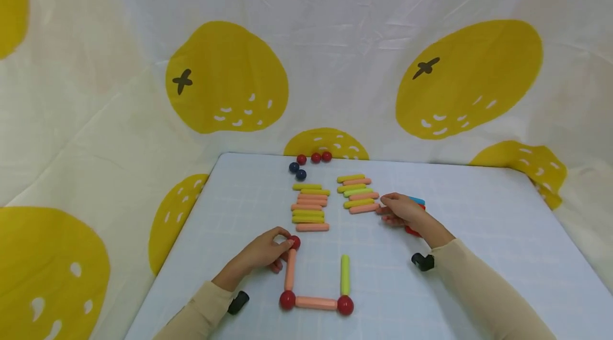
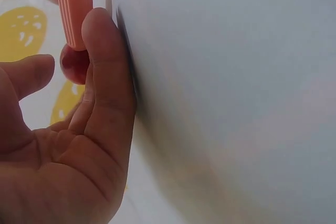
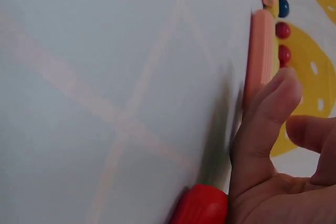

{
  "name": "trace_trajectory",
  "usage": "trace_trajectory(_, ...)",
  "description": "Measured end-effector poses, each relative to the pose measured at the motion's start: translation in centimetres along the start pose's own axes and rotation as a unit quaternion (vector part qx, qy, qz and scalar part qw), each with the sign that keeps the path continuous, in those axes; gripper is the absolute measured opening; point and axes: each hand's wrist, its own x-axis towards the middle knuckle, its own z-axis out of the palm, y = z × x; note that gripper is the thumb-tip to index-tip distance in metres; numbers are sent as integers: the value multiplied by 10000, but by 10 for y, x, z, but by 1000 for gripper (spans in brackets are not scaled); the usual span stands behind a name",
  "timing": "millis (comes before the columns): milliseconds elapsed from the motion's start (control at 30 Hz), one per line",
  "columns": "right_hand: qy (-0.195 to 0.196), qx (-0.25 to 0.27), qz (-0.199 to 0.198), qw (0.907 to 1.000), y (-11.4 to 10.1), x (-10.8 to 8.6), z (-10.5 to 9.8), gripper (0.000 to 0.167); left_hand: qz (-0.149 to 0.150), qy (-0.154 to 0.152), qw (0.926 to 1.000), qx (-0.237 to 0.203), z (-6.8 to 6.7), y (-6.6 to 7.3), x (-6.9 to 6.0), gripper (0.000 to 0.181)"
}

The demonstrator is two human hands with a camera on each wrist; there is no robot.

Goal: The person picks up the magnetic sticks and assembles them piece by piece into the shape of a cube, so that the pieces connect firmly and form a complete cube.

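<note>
At the near middle lies an open-topped frame: an orange stick [image 1: 290,271] on the left, an orange stick [image 1: 316,303] along the bottom and a light green stick [image 1: 345,275] on the right. Red balls [image 1: 287,300] [image 1: 345,305] join the lower corners. My left hand [image 1: 265,249] holds the red ball [image 1: 295,242] at the left stick's far end, thumb and index finger about it. My right hand [image 1: 403,209] reaches to the right stick pile, fingers extended beside the nearest orange stick [image 3: 260,51]; thumb and fingers stand apart. Whether they touch it I cannot tell.
Yellow and orange sticks [image 1: 308,207] lie in a column at mid-table, with a second pile [image 1: 356,189] to its right. Red balls [image 1: 315,158] and dark blue balls [image 1: 300,175] sit at the back. Blue and red sticks [image 1: 417,201] lie partly hidden by my right hand.
</note>
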Motion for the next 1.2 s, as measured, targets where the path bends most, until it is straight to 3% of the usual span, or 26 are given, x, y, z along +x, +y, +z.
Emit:
trace_trajectory(333,-108,127,245,9996,-4,11,11,52,-75,-27,9998,162,-4,1,7,35)
trace_trajectory(700,-182,530,283,9980,-1,13,22,47,-91,-57,9993,357,-3,7,7,33)
trace_trajectory(967,-512,1069,127,9929,9,-2,37,45,82,87,9944,1053,0,15,8,33)
trace_trajectory(1200,-873,1126,-100,9897,6,-20,64,37,-77,101,9971,755,0,10,12,40)
